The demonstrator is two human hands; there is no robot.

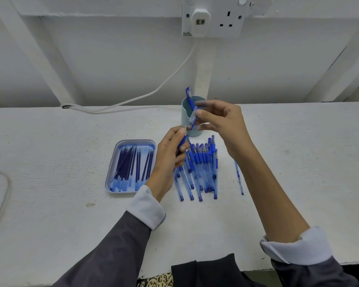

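Note:
My left hand (171, 154) grips a blue pen (183, 140) with its metal tip pointing up. Just above it, my right hand (222, 121) pinches a blue pen cap (193, 117), close to the tip but apart from it. Both hands hover over the white table, in front of a pale blue cup (187, 112) that has one capped blue pen (189, 95) standing in it. Below the hands lies a row of several blue pens (201, 168). A single clear blue pen barrel (238, 177) lies apart to the right.
A pale blue tray (151, 143) to the left holds several dark blue ink refills (131, 164). A white cable (133, 100) runs along the table's back edge up to a charger in a wall socket (216, 19). Another cable (0, 195) loops at the far left.

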